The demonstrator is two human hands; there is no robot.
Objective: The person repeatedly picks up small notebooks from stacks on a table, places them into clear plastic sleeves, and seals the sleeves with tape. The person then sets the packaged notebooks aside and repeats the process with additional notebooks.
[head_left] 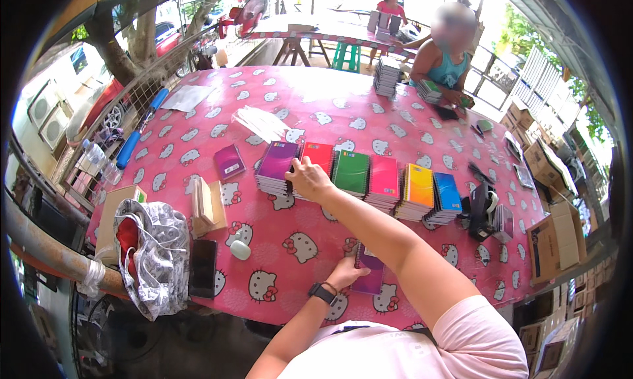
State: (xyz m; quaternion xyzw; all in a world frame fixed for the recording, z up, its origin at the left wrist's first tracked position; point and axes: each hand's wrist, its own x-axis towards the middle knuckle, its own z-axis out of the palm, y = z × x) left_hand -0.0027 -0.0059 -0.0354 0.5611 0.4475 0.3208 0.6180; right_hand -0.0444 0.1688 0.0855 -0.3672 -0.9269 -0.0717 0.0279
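Near the front edge of the table, my left hand (347, 273), with a dark watch on its wrist, is closed on the left side of a spiral notebook with a purple cover (369, 279). My right hand (308, 180) reaches across to the row of notebook stacks. Its bent fingers are apart at the near left part of the red notebook stack (318, 156), beside the purple notebook stack (277, 161). Rightward stand stacks with green (351, 171), pink (382, 178), yellow (418, 186) and blue (447, 193) covers.
The pink patterned table (264, 214) also bears a purple booklet (229, 162), wooden pieces (208, 211), a phone (203, 268), a patterned cloth bag (155, 260) and a black device (481, 211). A co-worker (442, 62) works at the far right. Cardboard boxes (555, 244) stand to the right.
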